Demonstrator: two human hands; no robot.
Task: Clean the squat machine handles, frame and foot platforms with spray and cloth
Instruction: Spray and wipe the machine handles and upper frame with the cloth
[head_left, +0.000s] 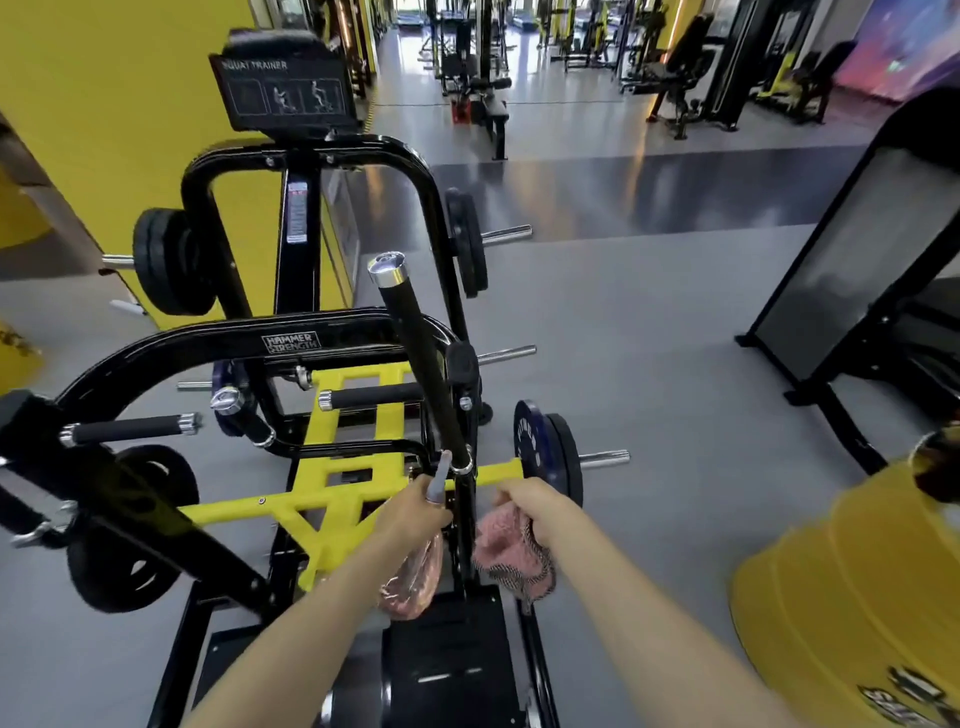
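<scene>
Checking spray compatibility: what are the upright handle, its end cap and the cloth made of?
Upright handle: matte black sleeve, likely rubber or foam; little glare.
End cap: polished chrome-look metal; mirror highlights.
Cloth: pink knitted or terry fabric; fuzzy, drapes limp.

The grey floor (649, 338), crossed farther off by a darker band (623, 192), carries the squat machine (291, 340) on the near left, a black-framed panel (841, 270) on the right, and a bench (493, 111) and other machines (680, 78) at the back.
</scene>
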